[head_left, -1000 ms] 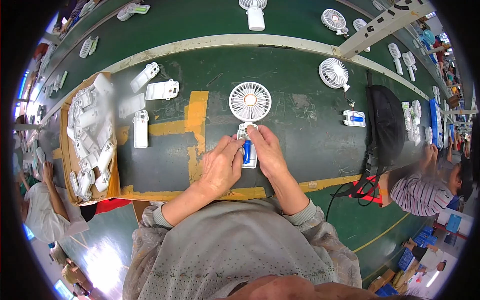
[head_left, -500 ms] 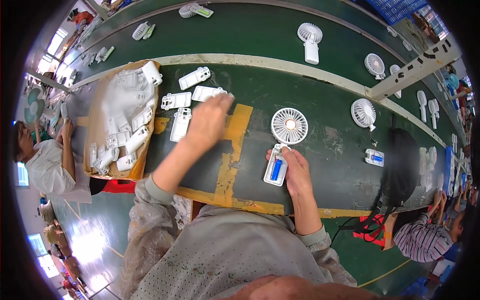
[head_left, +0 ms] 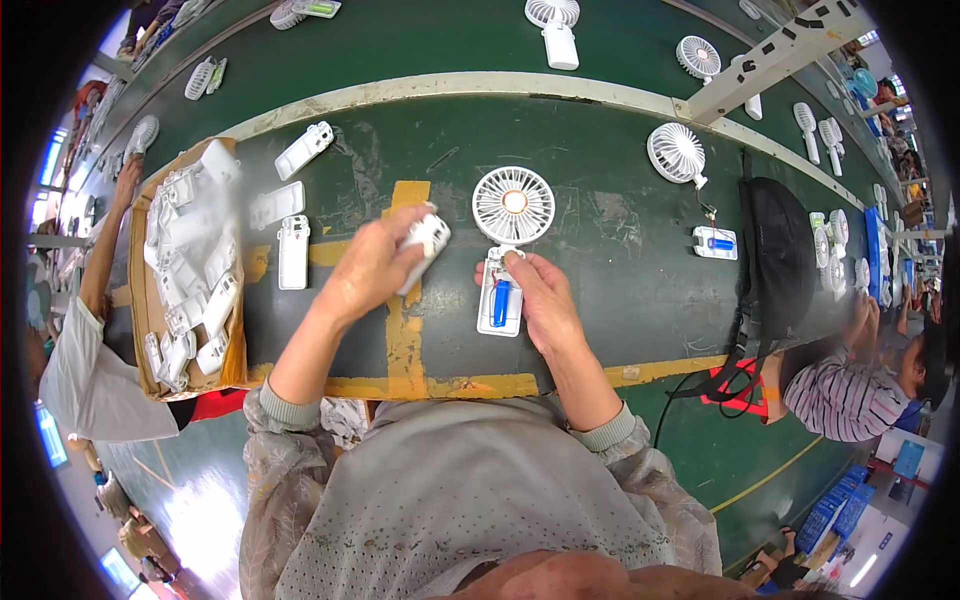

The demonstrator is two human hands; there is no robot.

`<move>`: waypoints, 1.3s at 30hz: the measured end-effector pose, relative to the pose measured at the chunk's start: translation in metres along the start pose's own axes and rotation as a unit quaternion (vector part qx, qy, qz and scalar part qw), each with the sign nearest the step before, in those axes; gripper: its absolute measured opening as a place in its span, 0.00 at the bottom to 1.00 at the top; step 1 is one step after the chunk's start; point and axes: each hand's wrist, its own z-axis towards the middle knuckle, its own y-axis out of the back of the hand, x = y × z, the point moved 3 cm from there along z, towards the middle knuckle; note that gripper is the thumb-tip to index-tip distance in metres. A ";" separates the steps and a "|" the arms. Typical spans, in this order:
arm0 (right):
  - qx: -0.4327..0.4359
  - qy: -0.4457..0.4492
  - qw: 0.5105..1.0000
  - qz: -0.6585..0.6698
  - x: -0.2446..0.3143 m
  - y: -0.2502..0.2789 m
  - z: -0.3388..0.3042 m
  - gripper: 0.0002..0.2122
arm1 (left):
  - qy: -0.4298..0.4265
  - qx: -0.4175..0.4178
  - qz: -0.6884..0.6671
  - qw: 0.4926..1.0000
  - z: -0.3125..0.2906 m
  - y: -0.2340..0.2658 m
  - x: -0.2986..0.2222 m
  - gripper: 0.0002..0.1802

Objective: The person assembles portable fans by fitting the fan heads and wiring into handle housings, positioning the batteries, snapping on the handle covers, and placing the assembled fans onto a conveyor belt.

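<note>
A: Left hand (head_left: 368, 270) has its grip closed round a white back cover (head_left: 424, 243), lifted just left of the open fan (head_left: 507, 240) on the green worktop (head_left: 620, 300).

B: Right hand (head_left: 545, 300) presses the fan handle flat, fingers not wrapped round it. Judgement: line up cover w/ handle over the blue battery (head_left: 500, 302), then press evenly.

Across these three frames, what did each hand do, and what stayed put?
The left hand left the open fan, reached out to the loose white plastic covers lying beside the cardboard box, and now carries one white cover back. The right hand stayed on the white handheld fan with its blue battery exposed.
</note>
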 end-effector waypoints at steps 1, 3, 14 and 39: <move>0.003 0.002 1.000 0.003 -0.001 -0.001 0.000 0.13 | 0.005 0.019 -0.037 0.999 -0.004 -0.007 0.003 0.24; 0.002 0.002 1.000 0.004 -0.002 -0.002 0.000 0.13 | -0.032 -0.003 0.033 0.999 -0.015 -0.010 -0.005 0.27; -0.001 -0.011 1.000 0.004 0.001 -0.001 -0.003 0.14 | 0.058 -0.058 0.283 0.956 -0.046 -0.023 -0.018 0.27; 0.122 -0.038 0.988 0.082 0.010 -0.007 -0.023 0.24 | -0.040 -0.059 0.236 0.969 -0.052 -0.066 -0.064 0.31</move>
